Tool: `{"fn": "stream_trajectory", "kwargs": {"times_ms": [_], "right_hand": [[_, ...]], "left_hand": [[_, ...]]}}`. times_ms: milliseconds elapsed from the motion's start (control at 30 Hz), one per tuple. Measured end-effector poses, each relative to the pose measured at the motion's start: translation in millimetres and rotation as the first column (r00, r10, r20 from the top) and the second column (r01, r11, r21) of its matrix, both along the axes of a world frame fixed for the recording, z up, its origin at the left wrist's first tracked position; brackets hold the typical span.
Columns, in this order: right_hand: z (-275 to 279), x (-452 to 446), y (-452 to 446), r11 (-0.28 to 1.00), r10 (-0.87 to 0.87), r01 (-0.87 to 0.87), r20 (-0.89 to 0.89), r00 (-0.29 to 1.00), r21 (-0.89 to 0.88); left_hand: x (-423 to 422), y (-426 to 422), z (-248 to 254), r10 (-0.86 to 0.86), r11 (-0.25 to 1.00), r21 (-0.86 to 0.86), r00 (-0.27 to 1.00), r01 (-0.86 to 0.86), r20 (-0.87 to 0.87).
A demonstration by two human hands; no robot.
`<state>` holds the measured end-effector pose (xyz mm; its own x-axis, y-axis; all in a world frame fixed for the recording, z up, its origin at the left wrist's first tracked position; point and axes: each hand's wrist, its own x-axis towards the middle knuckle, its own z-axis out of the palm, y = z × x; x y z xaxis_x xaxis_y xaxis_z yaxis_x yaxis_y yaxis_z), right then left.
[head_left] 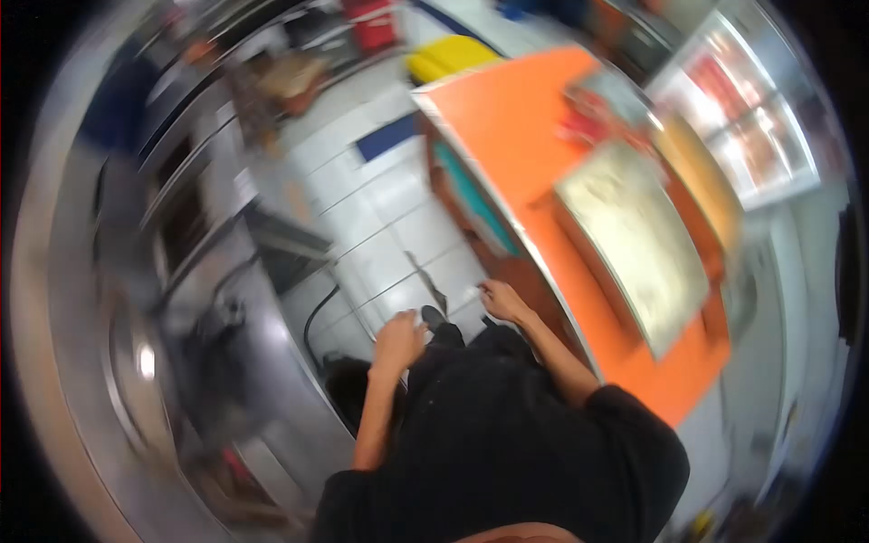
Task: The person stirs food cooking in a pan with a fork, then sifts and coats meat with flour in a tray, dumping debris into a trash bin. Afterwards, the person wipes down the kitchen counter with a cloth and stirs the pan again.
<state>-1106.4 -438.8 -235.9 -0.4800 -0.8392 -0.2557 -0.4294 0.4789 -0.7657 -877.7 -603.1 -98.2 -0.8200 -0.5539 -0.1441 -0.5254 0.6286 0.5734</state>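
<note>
My left hand (401,341) hangs in front of my body beside the metal counter, its fingers loosely bent and slightly apart. It is a little blurred, and I see nothing held in it. My right hand (504,300) is near the side of the orange-topped table (507,118), fingers loosely bent, also with nothing visible in it. Both hands are over the white tiled floor (389,258). One dark shoe (433,316) shows between them.
A stainless-steel counter (272,362) runs along the left. On the orange table lie a pale, box-like block (634,235) and a blurred plastic bag (611,100). A yellow object (448,59) stands beyond its far end. A lit glass-fronted case (742,104) is at the upper right.
</note>
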Motion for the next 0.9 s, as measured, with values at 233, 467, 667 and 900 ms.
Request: {"fn": "stream_trajectory", "kwargs": {"times_ms": [233,467,667,900], "right_hand": [[92,-18,40,0.938,-0.346,0.342,0.083,0.935,0.058],[118,-48,54,0.824,-0.523,0.553,0.207,0.827,-0.122],[144,-94,44,0.802,-0.517,0.523,0.104,0.85,-0.288],[176,-142,62,0.771,-0.579,0.568,0.056,0.814,-0.289]], "left_hand": [[-91,-56,6,-0.368,0.919,-0.052,0.899,0.39,0.239],[-186,-48,15,-0.481,0.873,-0.028,0.868,0.487,0.121],[-229,-13,18,-0.561,0.828,0.063,0.825,0.558,0.064],[-262,-11,5,-0.558,0.829,0.068,0.814,0.555,0.162]]}}
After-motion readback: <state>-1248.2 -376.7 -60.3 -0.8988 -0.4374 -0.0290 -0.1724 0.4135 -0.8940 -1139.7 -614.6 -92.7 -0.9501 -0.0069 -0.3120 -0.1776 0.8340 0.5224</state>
